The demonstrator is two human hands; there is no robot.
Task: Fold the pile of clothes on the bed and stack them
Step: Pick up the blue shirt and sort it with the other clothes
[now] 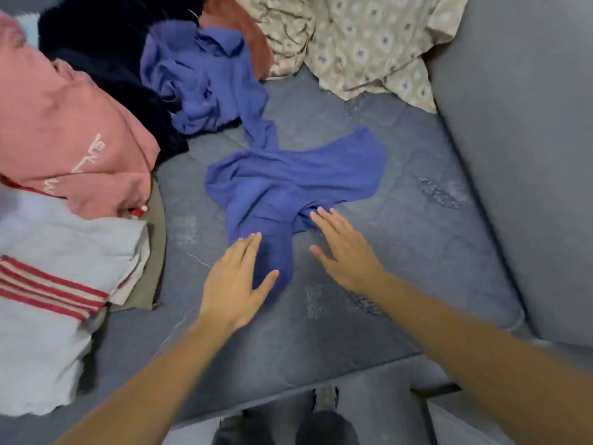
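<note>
Blue garment point(288, 175) lies crumpled on the grey bed point(401, 252), mid-scene; its long axis runs from a narrow near end between the hands to the bunched far-left part against the pile. Left hand point(237, 281): fingers straight, flat, resting on the left edge of the narrow near end. Right hand point(343, 248): fingers straight and spread, fingertips at the cloth's right edge; contact uncertain. Neither grips. Garment lies directly far of both hands; left hand nearer. Judgement: spreading flat comes next. Left: pink top point(73, 149), white striped cloth point(57, 284). Far: patterned fabric point(369, 43).
</note>
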